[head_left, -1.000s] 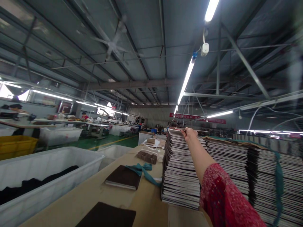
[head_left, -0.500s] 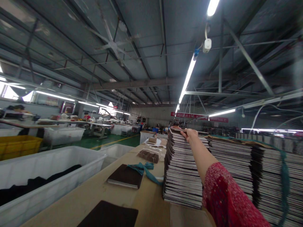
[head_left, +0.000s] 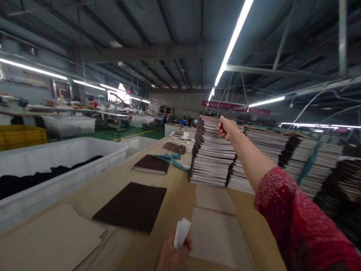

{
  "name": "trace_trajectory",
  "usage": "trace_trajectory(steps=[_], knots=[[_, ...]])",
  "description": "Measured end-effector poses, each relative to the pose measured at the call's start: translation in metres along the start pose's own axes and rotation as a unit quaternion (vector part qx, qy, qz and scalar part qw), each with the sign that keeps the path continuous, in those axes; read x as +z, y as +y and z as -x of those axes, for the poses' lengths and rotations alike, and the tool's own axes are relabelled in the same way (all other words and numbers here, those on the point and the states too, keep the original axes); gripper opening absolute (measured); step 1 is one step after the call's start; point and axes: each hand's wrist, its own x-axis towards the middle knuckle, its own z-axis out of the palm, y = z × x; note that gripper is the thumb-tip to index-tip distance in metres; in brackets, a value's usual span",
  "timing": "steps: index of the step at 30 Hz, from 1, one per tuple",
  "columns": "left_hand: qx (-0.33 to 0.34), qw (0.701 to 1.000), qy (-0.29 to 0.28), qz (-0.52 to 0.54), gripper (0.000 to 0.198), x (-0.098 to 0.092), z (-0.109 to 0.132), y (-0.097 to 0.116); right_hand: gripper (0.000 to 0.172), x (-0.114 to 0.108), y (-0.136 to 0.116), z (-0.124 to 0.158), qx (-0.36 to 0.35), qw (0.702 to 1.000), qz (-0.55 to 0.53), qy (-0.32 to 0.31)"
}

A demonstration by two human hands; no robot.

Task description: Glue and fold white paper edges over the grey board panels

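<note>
My right hand (head_left: 226, 128), on an arm in a red patterned sleeve, reaches out to the top of a tall stack of thin dark boards with pale edges (head_left: 212, 154); its fingers pinch the top sheet at the stack's right edge. My left hand (head_left: 172, 256) shows at the bottom edge, closed on a small white folded piece (head_left: 181, 233). It hovers beside a grey board (head_left: 218, 238) lying flat on the tan table (head_left: 177, 190). A dark brown panel (head_left: 132, 206) lies left of it.
More tied stacks (head_left: 296, 162) line the right side, one bound with teal strap. A thin dark stack (head_left: 152, 164) with a teal ribbon (head_left: 172, 159) lies farther back. White bins (head_left: 70, 162) with black cloth stand left; a yellow crate (head_left: 19, 136) behind. Pale cardboard (head_left: 47, 239) lies near left.
The view has tipped down, bringing the table's near end and my left hand into sight. My right hand stays at the top of the stack, its fingers now curled on the top sheet.
</note>
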Motion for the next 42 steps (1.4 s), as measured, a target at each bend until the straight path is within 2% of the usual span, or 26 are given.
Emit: trace_trajectory(steps=[2, 5, 8, 10, 12, 16, 19, 21, 24, 27, 29, 34, 38, 42], knots=[[0.000, 1.000, 0.007, 0.004, 0.006, 0.000, -0.006, -0.005, 0.028, -0.009, 0.024, 0.033, -0.002, 0.995, 0.079, -0.052], [0.012, 1.000, 0.021, 0.005, 0.013, -0.001, -0.007, -0.002, 0.033, -0.024, 0.075, 0.104, -0.014, 0.973, 0.178, -0.147], [0.033, 0.999, 0.027, 0.006, 0.015, 0.001, 0.001, 0.007, 0.041, -0.038, 0.127, 0.174, -0.019, 0.937, 0.246, -0.249], [0.051, 0.998, 0.046, 0.011, 0.016, 0.002, 0.007, 0.012, 0.040, -0.044, 0.152, 0.206, -0.019, 0.911, 0.282, -0.299], [0.076, 0.993, 0.086, 0.014, 0.020, 0.002, 0.011, 0.016, 0.034, -0.043, 0.170, 0.222, -0.031, 0.893, 0.301, -0.334], [0.166, 0.973, 0.157, 0.007, 0.026, -0.002, 0.024, 0.018, 0.023, -0.017, 0.197, 0.224, -0.084, 0.873, 0.324, -0.355], [0.273, 0.953, 0.129, -0.017, 0.021, -0.008, 0.039, 0.019, 0.019, 0.016, 0.224, 0.218, -0.139, 0.851, 0.346, -0.368], [0.339, 0.935, 0.099, -0.034, 0.018, -0.011, 0.046, 0.019, 0.016, 0.040, 0.242, 0.217, -0.179, 0.826, 0.357, -0.398], [0.388, 0.915, 0.098, -0.049, 0.021, -0.016, 0.050, 0.019, 0.020, 0.075, 0.262, 0.221, -0.225, 0.784, 0.375, -0.440], [0.399, 0.908, 0.116, -0.056, 0.020, -0.018, 0.048, 0.020, 0.036, 0.102, 0.270, 0.226, -0.251, 0.742, 0.413, -0.464], [0.400, 0.907, 0.118, -0.055, 0.019, -0.019, 0.046, 0.021, 0.040, 0.113, 0.270, 0.227, -0.262, 0.711, 0.443, -0.479], [0.392, 0.911, 0.117, -0.053, 0.019, -0.020, 0.043, 0.022, 0.032, 0.122, 0.262, 0.222, -0.282, 0.644, 0.500, -0.506], [0.378, 0.919, 0.108, -0.045, 0.020, -0.018, 0.044, 0.024, 0.027, 0.125, 0.256, 0.221, -0.295, 0.613, 0.528, -0.508], [0.338, 0.932, 0.128, -0.003, 0.017, -0.018, 0.044, 0.030, 0.022, 0.129, 0.258, 0.225, -0.310, 0.601, 0.557, -0.482]])
